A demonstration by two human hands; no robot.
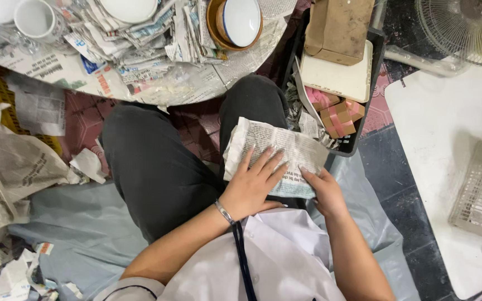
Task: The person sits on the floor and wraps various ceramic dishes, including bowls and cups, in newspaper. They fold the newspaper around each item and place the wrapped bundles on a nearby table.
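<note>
Fingers (263, 161) of the left hand (250, 187) are spread flat on a newspaper-wrapped bundle (277, 150) lying on the person's right thigh, its long axis running left to right. Right hand (323, 191) pinches the bundle's lower right edge, so both are on it. Just beyond, a dark crate (364, 120) holds brown boxes tied with pink ribbon (338, 117) and a cardboard box (338, 25).

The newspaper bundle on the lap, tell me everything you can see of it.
The newspaper bundle is a crumpled sheet of grey printed paper, folded into a flat, roughly rectangular packet. It lies on the person's right thigh. The left hand presses flat on its middle with fingers spread, while the right hand holds its lower right edge. What it wraps, if anything, is hidden.
</note>
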